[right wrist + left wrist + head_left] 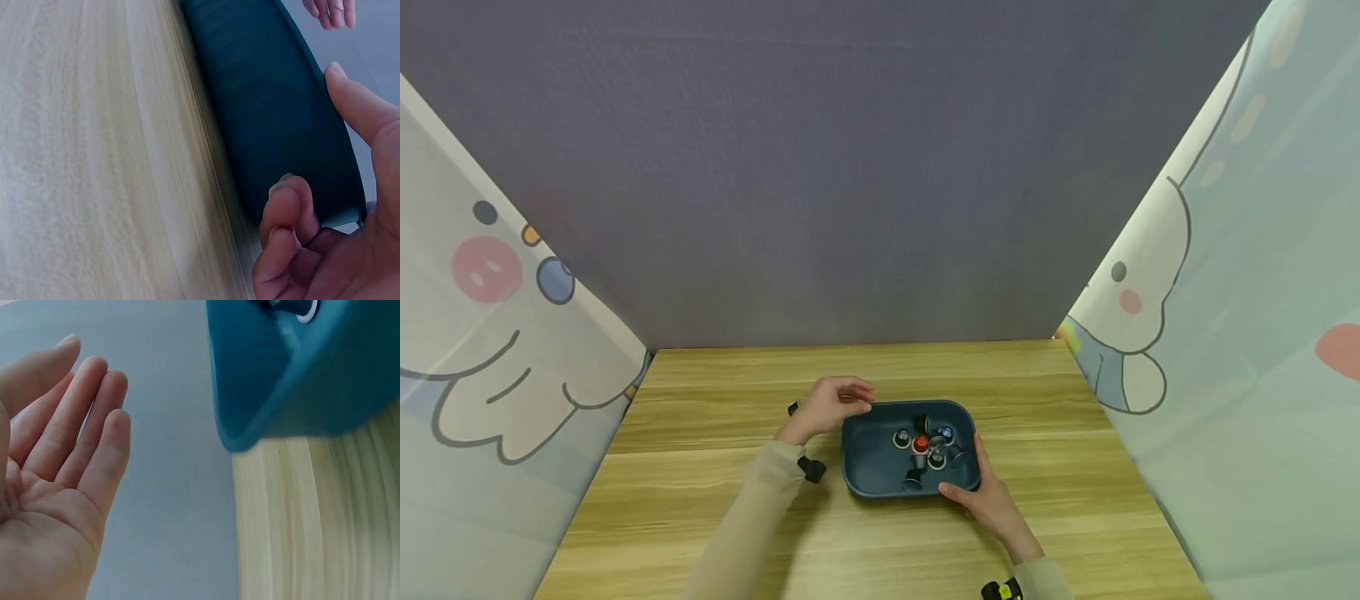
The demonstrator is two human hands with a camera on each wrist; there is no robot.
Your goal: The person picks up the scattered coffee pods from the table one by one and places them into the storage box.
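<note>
A dark blue tray [868,467] with rounded corners sits on the table before me, and its underside edge lies close over the wood in the right wrist view. Inside, mostly toward the right half, are several small coffee capsules; one is red [921,443], another blue [947,434], the rest dark or silvery. My right hand [988,500] grips the tray's near right corner, thumb along the near rim and fingers around the right end. Over the far left corner hovers my left hand [835,402]; its fingers [62,428] are loosely extended, with nothing in them, apart from the tray wall [269,419].
The wooden table [715,467] reaches back to a grey wall [850,208]. Printed cartoon curtains [490,350] hang along the left and right sides. Black camera straps [811,469] sit at both wrists.
</note>
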